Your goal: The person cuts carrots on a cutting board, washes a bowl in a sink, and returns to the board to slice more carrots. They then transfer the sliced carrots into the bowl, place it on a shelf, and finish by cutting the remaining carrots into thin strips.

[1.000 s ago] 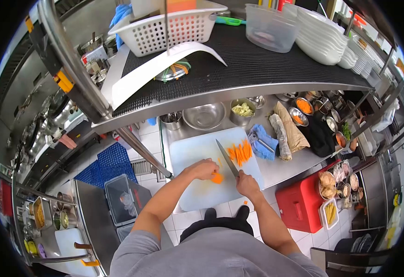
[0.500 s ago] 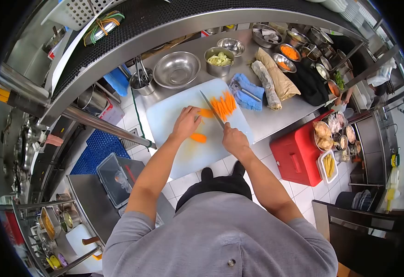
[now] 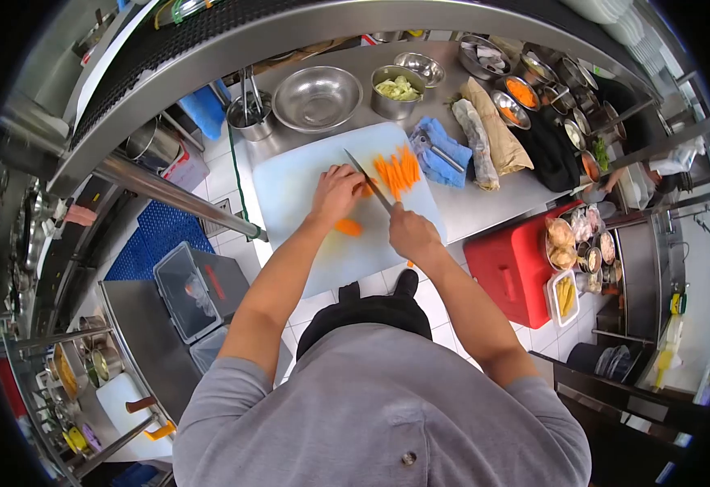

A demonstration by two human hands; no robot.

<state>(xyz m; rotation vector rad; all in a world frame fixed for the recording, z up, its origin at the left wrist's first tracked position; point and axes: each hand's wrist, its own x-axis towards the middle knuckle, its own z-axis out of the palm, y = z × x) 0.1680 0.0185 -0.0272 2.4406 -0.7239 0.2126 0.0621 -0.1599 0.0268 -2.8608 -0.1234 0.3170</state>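
Note:
On the white cutting board point(image 3: 290, 235), my right hand point(image 3: 413, 234) is closed round the handle of a kitchen knife point(image 3: 369, 180), its blade pointing away and to the left. My left hand point(image 3: 337, 195) has its fingers bent and pressed together on a piece of carrot just left of the blade; the fingers mostly hide that piece. Cut carrot strips point(image 3: 397, 170) lie in a pile to the right of the blade. Another carrot piece point(image 3: 348, 227) rests flat on the board, nearer to me than my left hand.
Behind the board stand a wide steel bowl point(image 3: 317, 99), a pot of chopped pale-green vegetable point(image 3: 397, 88) and a utensil pot point(image 3: 251, 118). A blue cloth point(image 3: 443, 154) and wrapped packages point(image 3: 494, 134) lie right. A steel shelf point(image 3: 233, 45) overhangs; a red cooler point(image 3: 505, 268) stands right.
My left hand has shifted right, closer to the blade, and now covers most of the carrot piece beneath it. The knife stays in my right hand. The whole view has moved slightly.

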